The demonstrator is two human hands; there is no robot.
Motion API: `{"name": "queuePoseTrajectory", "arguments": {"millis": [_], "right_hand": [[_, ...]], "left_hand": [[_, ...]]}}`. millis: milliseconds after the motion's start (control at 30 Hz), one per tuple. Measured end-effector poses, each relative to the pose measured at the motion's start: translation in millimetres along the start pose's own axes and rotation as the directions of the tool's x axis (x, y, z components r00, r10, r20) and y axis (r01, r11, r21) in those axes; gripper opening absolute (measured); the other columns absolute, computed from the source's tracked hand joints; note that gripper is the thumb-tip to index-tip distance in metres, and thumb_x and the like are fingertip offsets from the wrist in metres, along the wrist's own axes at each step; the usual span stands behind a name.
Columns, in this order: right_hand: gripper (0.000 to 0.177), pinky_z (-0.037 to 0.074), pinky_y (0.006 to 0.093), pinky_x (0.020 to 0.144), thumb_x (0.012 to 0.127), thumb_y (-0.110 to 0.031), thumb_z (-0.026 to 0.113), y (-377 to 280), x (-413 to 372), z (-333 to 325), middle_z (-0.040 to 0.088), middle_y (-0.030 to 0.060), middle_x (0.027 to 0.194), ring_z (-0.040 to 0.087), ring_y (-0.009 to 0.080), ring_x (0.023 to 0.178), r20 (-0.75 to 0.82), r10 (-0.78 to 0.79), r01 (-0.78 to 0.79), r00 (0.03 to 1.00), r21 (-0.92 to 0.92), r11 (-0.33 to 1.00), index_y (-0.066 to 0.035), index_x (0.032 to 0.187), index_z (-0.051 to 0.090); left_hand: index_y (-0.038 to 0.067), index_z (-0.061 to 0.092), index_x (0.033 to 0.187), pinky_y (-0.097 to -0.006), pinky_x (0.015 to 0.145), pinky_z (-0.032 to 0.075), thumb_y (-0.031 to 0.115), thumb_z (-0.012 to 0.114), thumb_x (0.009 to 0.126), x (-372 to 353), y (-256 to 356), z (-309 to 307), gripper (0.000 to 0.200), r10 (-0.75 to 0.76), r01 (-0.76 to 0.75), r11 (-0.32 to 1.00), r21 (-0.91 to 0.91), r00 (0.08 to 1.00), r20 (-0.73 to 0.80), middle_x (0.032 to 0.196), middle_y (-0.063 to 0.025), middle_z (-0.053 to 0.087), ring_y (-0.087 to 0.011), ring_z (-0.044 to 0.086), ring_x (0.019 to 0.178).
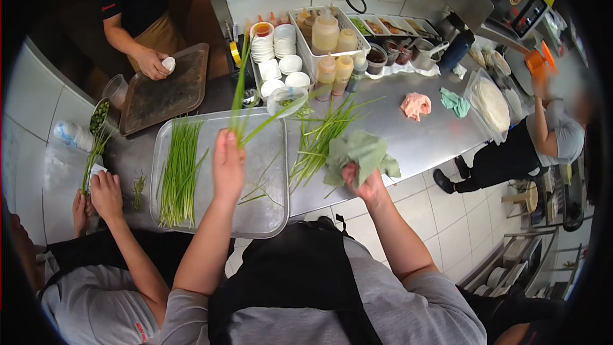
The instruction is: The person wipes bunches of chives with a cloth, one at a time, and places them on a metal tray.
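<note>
My left hand (pixel 228 163) is closed around the lower ends of a few chives (pixel 240 92), whose long green blades point up and away over the metal tray (pixel 220 227). A pale green cloth (pixel 359 153) is bunched in my right hand (pixel 368 184), above the counter's front edge. On the left half of the tray lies a neat bundle of chives (pixel 179 172), and a few loose blades rest on its right side. Between the tray and the cloth, a looser pile of chives (pixel 321 137) is spread on the steel counter.
Left of me, a person's hands (pixel 105 195) hold chives and something white. Across the counter, another person's hand (pixel 153 64) holds a small white cup above a dark tray (pixel 165 89). Bowls, sauce bottles (pixel 325 76) and cloths (pixel 416 107) line the counter; a third person stands right.
</note>
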State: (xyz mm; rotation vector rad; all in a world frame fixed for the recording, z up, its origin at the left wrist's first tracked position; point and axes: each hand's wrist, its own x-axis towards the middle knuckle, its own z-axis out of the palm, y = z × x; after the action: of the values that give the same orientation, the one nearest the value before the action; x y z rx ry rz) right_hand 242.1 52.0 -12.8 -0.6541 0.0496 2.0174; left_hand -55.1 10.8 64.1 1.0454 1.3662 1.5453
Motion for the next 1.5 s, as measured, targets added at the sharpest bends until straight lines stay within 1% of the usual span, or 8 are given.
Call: {"name": "queuePoseTrajectory", "arguments": {"millis": [200,400,533,800,1133,1333,1433,1500], "right_hand": [[0.023,0.05,0.0235,0.061,0.094,-0.022,0.055,8,-3,-32,0.06,0.0023,0.094,0.058,0.0113,0.074,0.368,0.308,-0.229,0.877,-0.244,0.942,-0.01,0.114,0.055],[0.048,0.052,0.0298,0.078,0.093,-0.029,0.059,32,-16,-14,0.058,0.0026,0.114,0.06,0.0132,0.094,0.137,0.087,-0.001,0.987,-0.532,0.847,-0.011,0.135,0.043],[0.048,0.053,0.0323,0.08,0.09,-0.033,0.064,36,-25,18,0.059,0.0028,0.11,0.061,0.0144,0.094,0.065,0.082,-0.046,0.994,-0.434,0.9,-0.013,0.129,0.043],[0.016,0.054,0.0362,0.074,0.091,-0.02,0.064,47,-1,14,0.064,0.0044,0.095,0.063,0.0189,0.085,-0.066,-0.14,0.119,0.988,-0.258,0.959,-0.011,0.103,0.058],[0.02,0.055,0.0395,0.071,0.09,-0.023,0.064,12,21,1,0.065,0.0066,0.093,0.064,0.0203,0.081,-0.08,-0.08,0.052,0.994,-0.303,0.952,-0.008,0.103,0.057],[0.025,0.056,0.0415,0.075,0.092,-0.03,0.061,-14,27,13,0.064,0.005,0.088,0.063,0.0198,0.076,-0.079,-0.19,0.165,0.979,-0.254,0.953,-0.007,0.1,0.056],[0.029,0.055,0.0347,0.066,0.098,-0.033,0.048,-24,19,17,0.063,0.0047,0.09,0.058,0.017,0.064,-0.127,-0.172,0.154,0.977,-0.138,0.978,-0.005,0.103,0.055],[0.029,0.05,0.0308,0.058,0.099,-0.031,0.043,-40,13,-2,0.062,0.0047,0.09,0.051,0.0151,0.058,0.035,-0.038,0.039,0.999,-0.035,0.999,-0.005,0.104,0.054]], "left_hand": [[0.006,0.051,0.099,-0.0298,0.05,0.036,0.028,0.042,0.101,1,-23,85,0.024,0.05,-0.072,0.983,0.171,0.99,0.13,0.069,-0.0027,0.051,-0.0138,0.048,0.056],[0.009,0.053,0.102,-0.0503,0.063,0.044,0.02,0.044,0.097,-21,-54,106,0.015,0.083,-0.275,0.761,0.587,0.94,0.332,0.087,-0.0208,0.063,-0.0429,0.06,0.079],[0.012,0.053,0.108,-0.0492,0.062,0.047,0.017,0.048,0.093,-31,-66,106,0.017,0.281,-0.519,0.693,0.5,0.833,0.476,0.082,-0.0175,0.065,-0.0394,0.062,0.074],[0.011,0.049,0.098,-0.0496,0.052,0.045,0.018,0.047,0.093,-42,-68,104,0.009,0.141,-0.513,0.533,0.674,0.838,0.526,0.068,-0.0164,0.062,-0.0379,0.061,0.062],[0.011,0.048,0.089,-0.0456,0.047,0.046,0.026,0.053,0.092,-51,-50,44,0.016,0.107,-0.606,0.422,0.675,0.772,0.626,0.063,-0.0117,0.061,-0.0333,0.061,0.055],[0.009,0.049,0.09,-0.0459,0.05,0.044,0.022,0.048,0.095,-46,-46,-41,0.014,0.132,-0.411,0.447,0.795,0.909,0.396,0.062,-0.015,0.056,-0.0336,0.059,0.056],[0.009,0.05,0.091,-0.0342,0.045,0.037,0.023,0.044,0.099,-28,-48,-77,0.017,0.198,-0.234,0.725,0.648,0.972,0.129,0.056,-0.0068,0.046,-0.018,0.047,0.047],[0.01,0.051,0.092,-0.0235,0.044,0.025,0.026,0.041,0.102,-18,-49,-85,0.021,0.075,-0.061,0.986,0.154,0.994,-0.081,0.058,0.0038,0.034,-0.0053,0.03,0.049]]}}
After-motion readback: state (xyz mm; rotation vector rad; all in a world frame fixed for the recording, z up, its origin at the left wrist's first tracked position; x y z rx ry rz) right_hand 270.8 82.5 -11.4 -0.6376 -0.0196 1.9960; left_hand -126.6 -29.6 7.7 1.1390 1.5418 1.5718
